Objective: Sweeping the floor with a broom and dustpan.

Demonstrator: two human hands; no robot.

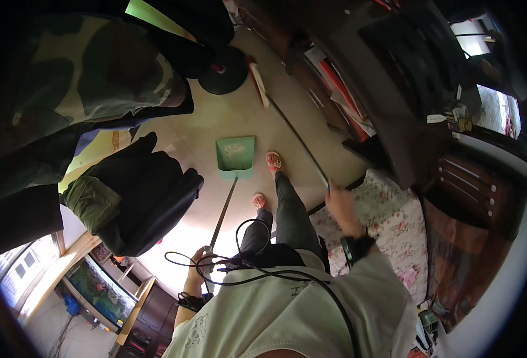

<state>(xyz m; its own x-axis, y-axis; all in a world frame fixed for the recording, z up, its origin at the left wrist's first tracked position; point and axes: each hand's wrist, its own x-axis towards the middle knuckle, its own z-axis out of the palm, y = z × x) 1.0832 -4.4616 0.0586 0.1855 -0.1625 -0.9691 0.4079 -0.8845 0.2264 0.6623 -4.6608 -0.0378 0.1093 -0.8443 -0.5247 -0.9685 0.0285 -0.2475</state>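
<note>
My left hand (200, 262) grips the handle of a long-handled green dustpan (235, 154), whose pan rests on the floor left of my feet. Some light-coloured specks or scraps show in the pan; I cannot tell what they are. In my right hand (341, 208), slightly blurred, is the upper end of a broom's thin handle (297, 132). Its red-and-pale head (258, 83) touches the floor farther off, apart from the dustpan and beside a round black base (223, 74). A black cable (272, 273) loops across my front, partly over my left hand.
Dark clothes (151, 206) and a camouflage garment (98, 67) hang at the left. Along the right stand a dark wooden cabinet (393, 147) with papers in its shelf and a floral-covered bed or seat (402, 232). A fish tank (102, 291) is at lower left. Tiled floor (191, 129) lies ahead.
</note>
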